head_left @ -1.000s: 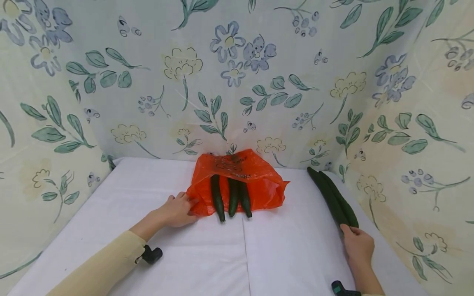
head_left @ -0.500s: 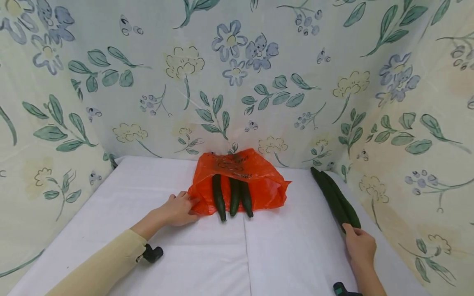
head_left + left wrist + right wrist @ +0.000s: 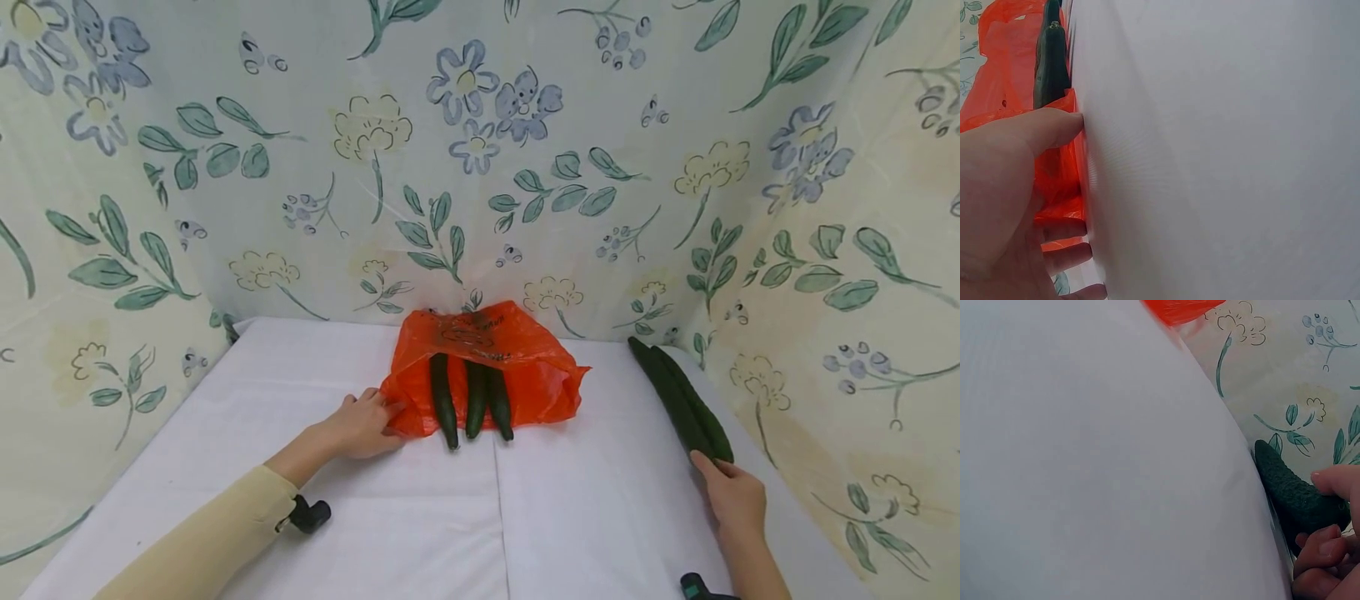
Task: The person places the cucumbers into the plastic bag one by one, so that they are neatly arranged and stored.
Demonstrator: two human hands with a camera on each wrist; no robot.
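An orange-red plastic bag (image 3: 540,342) lies at the back of the white table with its mouth towards me. Three dark green cucumbers (image 3: 444,408) stick out of it; their far ends are hidden inside. My left hand (image 3: 362,427) holds the left edge of the bag's mouth, the thumb (image 3: 1060,125) over the film and the other fingers against the cloth. To the right, two long cucumbers (image 3: 667,392) lie side by side. My right hand (image 3: 737,502) grips their near end; in the right wrist view the thumb presses a bumpy cucumber (image 3: 1294,490) and the fingers curl beneath.
White cloth (image 3: 585,500) covers the table, with a seam down its middle. Floral curtains (image 3: 480,225) close off the back and both sides. The right-hand cucumbers lie close to the table's right edge.
My right hand has shifted slightly to the right at the near end of the cucumbers. The left hand and the bag stay as they were.
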